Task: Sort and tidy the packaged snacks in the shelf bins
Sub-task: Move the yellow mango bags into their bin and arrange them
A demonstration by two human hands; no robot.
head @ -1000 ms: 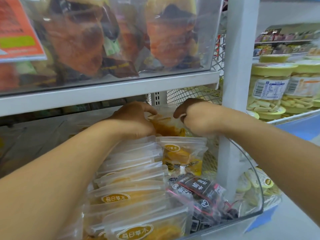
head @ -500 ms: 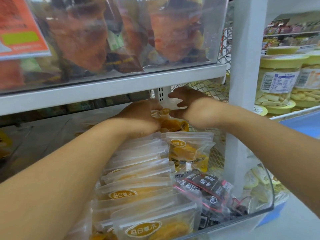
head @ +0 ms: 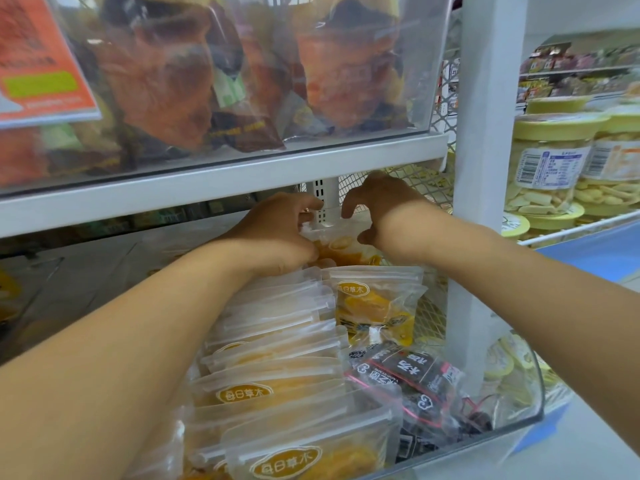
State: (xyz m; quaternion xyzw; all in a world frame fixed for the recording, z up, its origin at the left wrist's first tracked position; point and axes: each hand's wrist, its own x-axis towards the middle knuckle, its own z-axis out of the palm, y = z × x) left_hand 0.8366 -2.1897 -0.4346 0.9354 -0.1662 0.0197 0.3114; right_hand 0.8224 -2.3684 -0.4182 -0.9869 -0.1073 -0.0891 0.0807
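Observation:
A clear shelf bin [head: 530, 419] holds a row of clear zip pouches of yellow dried fruit [head: 277, 344], standing one behind another. At the back of the row, one more yellow fruit pouch [head: 341, 247] stands upright between my hands. My left hand [head: 277, 233] grips its left top edge with curled fingers. My right hand [head: 384, 211] curls over its right top corner, thumb against the side. Another yellow pouch [head: 375, 303] stands to the right of the row. Dark packets with red trim [head: 408, 375] lie in the bin's right front.
The shelf board [head: 221, 180] hangs low over my hands, with a bin of orange and brown snack bags [head: 346, 71] on it. A white upright post [head: 485, 168] stands to the right. Beyond it are yellow-lidded jars [head: 550, 161]. Wire mesh [head: 398, 181] backs the shelf.
Both hands have shifted slightly up and back with the rear pouch. My right hand's fingers have lifted and arched over its top corner. The view has moved closer.

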